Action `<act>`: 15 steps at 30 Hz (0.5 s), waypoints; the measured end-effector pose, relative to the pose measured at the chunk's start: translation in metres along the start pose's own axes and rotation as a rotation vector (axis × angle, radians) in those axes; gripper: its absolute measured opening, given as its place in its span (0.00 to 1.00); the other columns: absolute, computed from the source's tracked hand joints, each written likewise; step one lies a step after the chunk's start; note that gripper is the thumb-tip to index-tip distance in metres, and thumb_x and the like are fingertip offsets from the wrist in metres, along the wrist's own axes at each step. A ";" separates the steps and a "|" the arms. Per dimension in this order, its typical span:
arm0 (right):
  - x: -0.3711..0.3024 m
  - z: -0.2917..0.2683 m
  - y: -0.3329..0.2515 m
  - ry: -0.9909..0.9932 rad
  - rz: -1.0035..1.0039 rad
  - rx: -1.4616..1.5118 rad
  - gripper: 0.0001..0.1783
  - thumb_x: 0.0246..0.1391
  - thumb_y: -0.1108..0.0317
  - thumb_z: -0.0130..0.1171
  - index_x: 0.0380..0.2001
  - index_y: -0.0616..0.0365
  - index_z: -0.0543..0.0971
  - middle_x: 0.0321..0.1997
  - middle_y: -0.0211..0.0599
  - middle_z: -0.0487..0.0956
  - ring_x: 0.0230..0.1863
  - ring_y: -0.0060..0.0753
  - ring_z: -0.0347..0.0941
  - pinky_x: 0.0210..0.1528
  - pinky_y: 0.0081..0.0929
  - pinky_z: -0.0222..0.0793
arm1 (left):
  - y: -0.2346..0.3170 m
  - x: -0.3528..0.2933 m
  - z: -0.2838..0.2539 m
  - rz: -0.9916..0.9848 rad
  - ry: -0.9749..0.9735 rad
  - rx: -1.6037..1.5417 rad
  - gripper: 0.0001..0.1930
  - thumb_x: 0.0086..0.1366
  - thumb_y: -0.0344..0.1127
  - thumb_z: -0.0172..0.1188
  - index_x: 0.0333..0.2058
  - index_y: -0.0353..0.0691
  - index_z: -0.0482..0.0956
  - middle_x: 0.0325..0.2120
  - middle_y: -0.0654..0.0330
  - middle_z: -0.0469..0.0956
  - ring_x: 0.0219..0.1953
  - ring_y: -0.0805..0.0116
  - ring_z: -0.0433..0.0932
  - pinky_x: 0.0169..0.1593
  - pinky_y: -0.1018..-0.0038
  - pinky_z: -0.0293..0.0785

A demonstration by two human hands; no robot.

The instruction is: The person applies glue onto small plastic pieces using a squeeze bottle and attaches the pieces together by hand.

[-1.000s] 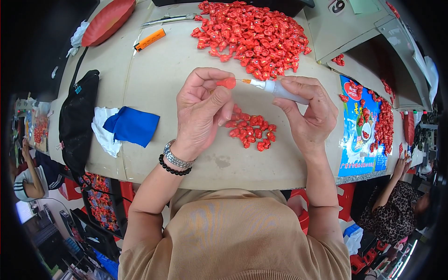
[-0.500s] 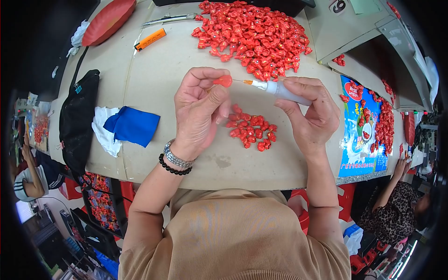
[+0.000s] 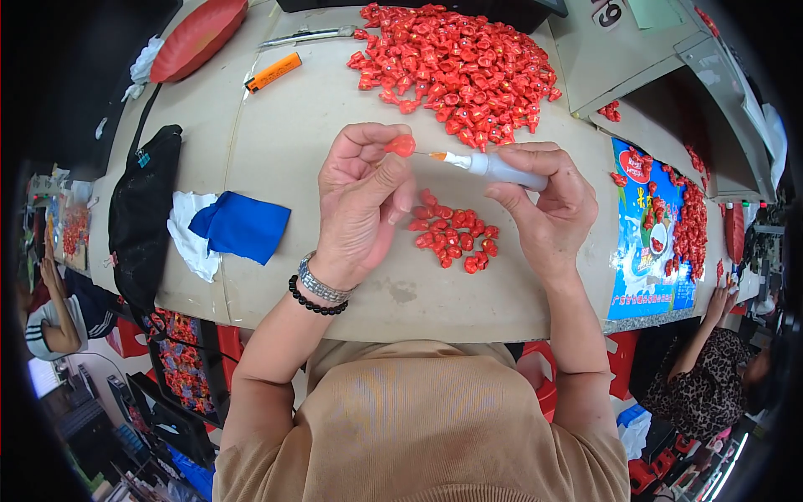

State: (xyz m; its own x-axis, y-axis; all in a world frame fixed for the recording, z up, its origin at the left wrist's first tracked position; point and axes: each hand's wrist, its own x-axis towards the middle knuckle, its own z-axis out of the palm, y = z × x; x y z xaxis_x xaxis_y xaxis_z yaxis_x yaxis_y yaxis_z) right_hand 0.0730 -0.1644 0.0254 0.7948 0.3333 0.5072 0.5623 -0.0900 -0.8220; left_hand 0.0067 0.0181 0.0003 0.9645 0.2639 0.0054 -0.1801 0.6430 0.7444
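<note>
Between the thumb and fingers of my left hand (image 3: 361,188) is a small red plastic piece (image 3: 401,145), rounded in shape. My right hand (image 3: 552,197) grips a translucent needle-tip squeeze bottle (image 3: 506,171) with a white neck and an orange base to its needle. The thin needle points left at the red piece; whether its tip touches I cannot tell. Below and between my hands lies a small cluster of similar red pieces (image 3: 456,233). A large heap of red pieces (image 3: 468,71) spreads over the table beyond my hands.
An orange utility knife (image 3: 273,73), a metal tool (image 3: 308,36) and a red dish (image 3: 199,38) lie far left. A blue cloth (image 3: 242,227) and black bag (image 3: 146,217) sit left. At right are a metal cabinet (image 3: 627,63) and a blue printed sheet (image 3: 648,272) bearing red pieces. People work either side.
My right hand has moved slightly left with the bottle, bringing the needle closer to the red piece. My left hand keeps its hold, nearly still. The whole view has shifted slightly.
</note>
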 end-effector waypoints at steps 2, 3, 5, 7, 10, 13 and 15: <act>0.000 0.000 0.000 -0.002 -0.004 -0.002 0.16 0.35 0.84 0.66 0.32 0.61 0.79 0.36 0.36 0.81 0.39 0.29 0.77 0.40 0.23 0.72 | -0.001 0.000 0.000 0.005 -0.007 -0.025 0.10 0.63 0.29 0.58 0.43 0.42 0.71 0.45 0.63 0.76 0.16 0.80 0.63 0.23 0.82 0.59; 0.000 0.000 0.001 -0.005 -0.008 -0.003 0.16 0.35 0.84 0.66 0.33 0.61 0.79 0.36 0.36 0.81 0.39 0.28 0.77 0.40 0.23 0.72 | -0.001 0.000 0.000 0.005 -0.006 -0.024 0.10 0.63 0.29 0.58 0.43 0.42 0.71 0.45 0.63 0.76 0.16 0.80 0.63 0.23 0.82 0.59; 0.000 0.000 0.002 -0.006 -0.006 -0.001 0.16 0.35 0.84 0.66 0.33 0.61 0.79 0.36 0.36 0.81 0.39 0.28 0.77 0.40 0.23 0.72 | -0.001 0.000 0.000 0.003 0.004 -0.103 0.12 0.61 0.25 0.58 0.43 0.39 0.70 0.41 0.60 0.76 0.18 0.79 0.68 0.18 0.84 0.59; -0.001 -0.001 0.003 -0.006 -0.002 -0.001 0.16 0.35 0.84 0.66 0.33 0.61 0.79 0.36 0.36 0.81 0.39 0.28 0.77 0.40 0.23 0.72 | -0.002 0.000 0.000 0.003 -0.003 -0.103 0.12 0.61 0.25 0.58 0.43 0.39 0.70 0.41 0.60 0.76 0.18 0.79 0.68 0.18 0.84 0.59; -0.001 -0.003 0.005 -0.072 -0.032 -0.042 0.19 0.38 0.81 0.70 0.37 0.65 0.77 0.39 0.42 0.79 0.41 0.29 0.76 0.43 0.23 0.73 | -0.002 -0.001 0.001 0.005 -0.010 -0.113 0.12 0.62 0.24 0.58 0.43 0.39 0.70 0.42 0.60 0.76 0.18 0.79 0.68 0.18 0.84 0.60; -0.001 -0.003 0.006 -0.069 -0.036 -0.052 0.19 0.38 0.81 0.69 0.37 0.65 0.77 0.39 0.42 0.79 0.42 0.30 0.76 0.43 0.23 0.73 | -0.002 -0.001 0.001 -0.003 -0.008 -0.127 0.12 0.62 0.24 0.57 0.43 0.39 0.69 0.42 0.60 0.76 0.18 0.79 0.68 0.18 0.84 0.60; 0.000 -0.004 0.006 -0.077 -0.052 -0.061 0.19 0.38 0.82 0.69 0.37 0.65 0.77 0.39 0.42 0.79 0.42 0.30 0.76 0.42 0.23 0.73 | -0.002 -0.001 0.001 -0.011 -0.007 -0.132 0.12 0.62 0.24 0.57 0.43 0.39 0.69 0.42 0.60 0.76 0.18 0.79 0.68 0.18 0.84 0.60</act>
State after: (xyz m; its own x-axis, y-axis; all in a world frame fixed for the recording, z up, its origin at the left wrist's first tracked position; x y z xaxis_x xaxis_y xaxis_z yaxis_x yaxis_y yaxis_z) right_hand 0.0771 -0.1687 0.0212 0.7452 0.4104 0.5255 0.6174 -0.1270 -0.7763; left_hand 0.0066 0.0160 -0.0004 0.9679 0.2514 0.0022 -0.1925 0.7352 0.6500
